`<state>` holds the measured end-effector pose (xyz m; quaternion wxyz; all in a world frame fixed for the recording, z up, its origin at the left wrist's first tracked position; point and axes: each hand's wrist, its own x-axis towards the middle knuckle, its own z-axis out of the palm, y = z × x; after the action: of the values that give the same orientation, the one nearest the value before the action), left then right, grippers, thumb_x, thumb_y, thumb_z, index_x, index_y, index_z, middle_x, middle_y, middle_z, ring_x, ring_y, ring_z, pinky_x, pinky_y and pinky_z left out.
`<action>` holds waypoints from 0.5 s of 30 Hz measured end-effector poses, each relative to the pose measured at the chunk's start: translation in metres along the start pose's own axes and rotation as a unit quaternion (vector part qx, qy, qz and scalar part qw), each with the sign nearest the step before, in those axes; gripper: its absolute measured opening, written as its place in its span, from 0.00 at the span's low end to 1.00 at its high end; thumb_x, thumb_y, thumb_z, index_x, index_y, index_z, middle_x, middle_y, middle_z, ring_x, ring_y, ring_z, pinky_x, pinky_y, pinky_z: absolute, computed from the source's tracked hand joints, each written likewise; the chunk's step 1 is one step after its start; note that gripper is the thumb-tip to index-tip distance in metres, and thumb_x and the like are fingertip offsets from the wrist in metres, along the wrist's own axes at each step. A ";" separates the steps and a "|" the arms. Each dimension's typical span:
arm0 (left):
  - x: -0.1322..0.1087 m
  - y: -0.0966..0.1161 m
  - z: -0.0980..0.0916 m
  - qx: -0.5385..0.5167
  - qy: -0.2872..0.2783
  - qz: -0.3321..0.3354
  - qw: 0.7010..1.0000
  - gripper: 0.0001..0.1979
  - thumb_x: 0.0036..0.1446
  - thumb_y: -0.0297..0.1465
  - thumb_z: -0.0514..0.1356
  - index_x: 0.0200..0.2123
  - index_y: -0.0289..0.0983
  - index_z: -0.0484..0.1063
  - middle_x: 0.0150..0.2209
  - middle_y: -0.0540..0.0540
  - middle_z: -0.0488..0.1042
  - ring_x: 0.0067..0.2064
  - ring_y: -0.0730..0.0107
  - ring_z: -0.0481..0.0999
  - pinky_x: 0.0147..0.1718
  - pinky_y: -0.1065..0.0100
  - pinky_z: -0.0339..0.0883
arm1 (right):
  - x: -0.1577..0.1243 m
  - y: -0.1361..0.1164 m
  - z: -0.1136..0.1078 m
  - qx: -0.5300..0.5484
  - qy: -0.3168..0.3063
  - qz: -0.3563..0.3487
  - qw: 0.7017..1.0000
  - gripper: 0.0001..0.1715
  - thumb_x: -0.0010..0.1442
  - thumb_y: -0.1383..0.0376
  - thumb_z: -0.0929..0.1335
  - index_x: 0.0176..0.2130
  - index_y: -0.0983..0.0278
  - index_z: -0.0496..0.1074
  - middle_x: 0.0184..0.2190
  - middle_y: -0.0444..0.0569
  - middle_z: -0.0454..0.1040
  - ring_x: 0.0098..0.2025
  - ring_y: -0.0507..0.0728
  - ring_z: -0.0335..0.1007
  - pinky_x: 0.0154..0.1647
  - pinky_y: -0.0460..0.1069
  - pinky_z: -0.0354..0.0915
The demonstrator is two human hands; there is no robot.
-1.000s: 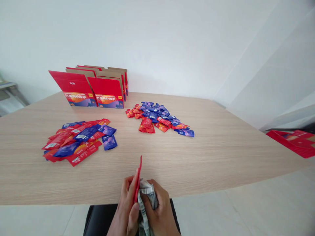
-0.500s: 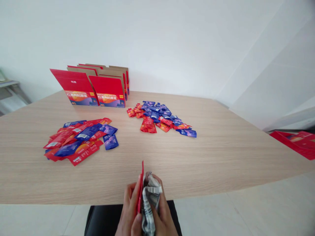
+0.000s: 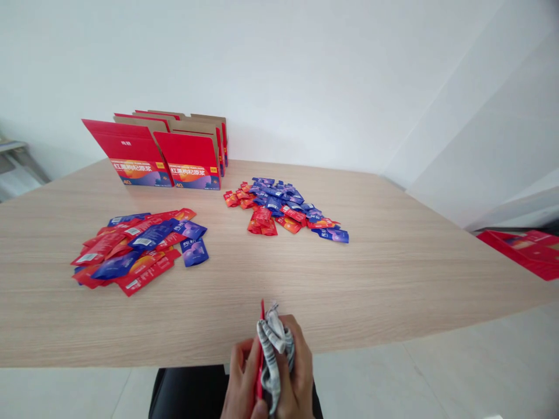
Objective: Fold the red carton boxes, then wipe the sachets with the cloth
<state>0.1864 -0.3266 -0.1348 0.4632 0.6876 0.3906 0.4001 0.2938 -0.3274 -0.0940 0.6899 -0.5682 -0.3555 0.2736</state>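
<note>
At the table's front edge my left hand [image 3: 243, 381] is closed on a red sachet [image 3: 262, 311], which stands edge-on to me. My right hand [image 3: 297, 372] grips a crumpled grey-and-white striped cloth [image 3: 273, 340], pressed against the sachet's right side. Most of the sachet is hidden by fingers and cloth. To the left lies a pile of red and blue sachets [image 3: 140, 244]. Farther off, right of centre, a second pile of blue and red sachets [image 3: 275, 203] is spread out.
Red printed cartons [image 3: 187, 157] with open tops stand in rows at the back left of the wooden table [image 3: 371, 279]. Beyond the right edge is a red box [image 3: 524, 250] with things in it. A white wall rises behind the table.
Both hands, with the sachet and the cloth, have moved slightly right and down. The cloth is bunched differently against the sachet. The piles look unchanged; the view has shifted a little.
</note>
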 end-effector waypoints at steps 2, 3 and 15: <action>0.009 0.007 -0.010 -0.003 0.031 -0.019 0.999 0.37 0.73 0.57 0.48 0.79 0.51 0.59 0.66 0.36 0.69 0.60 0.44 0.74 0.61 0.47 0.73 | -0.016 0.009 0.004 -0.028 0.020 0.023 0.999 0.26 0.71 0.42 0.70 0.54 0.55 0.83 0.45 0.53 0.84 0.44 0.65 0.82 0.46 0.54 0.78; 0.013 0.010 -0.015 -0.007 0.039 -0.027 0.999 0.37 0.73 0.57 0.50 0.79 0.52 0.58 0.67 0.37 0.69 0.61 0.43 0.74 0.63 0.46 0.73 | -0.022 0.014 0.005 -0.030 0.039 0.041 0.998 0.27 0.67 0.42 0.74 0.57 0.54 0.82 0.50 0.54 0.85 0.51 0.68 0.82 0.50 0.56 0.79; 0.020 0.018 -0.029 -0.412 0.049 -0.263 0.871 0.28 0.42 0.48 0.83 0.41 0.37 0.84 0.34 0.45 0.80 0.34 0.66 0.78 0.37 0.67 0.75 | 0.018 0.007 -0.031 0.068 0.098 0.129 0.984 0.39 0.54 0.44 0.83 0.59 0.58 0.82 0.43 0.54 0.88 0.46 0.67 0.85 0.46 0.57 0.82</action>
<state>0.1704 -0.3039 -0.1062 0.7725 0.2859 0.3793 0.4215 0.3298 -0.3298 -0.1009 0.7171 -0.5852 -0.1906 0.3272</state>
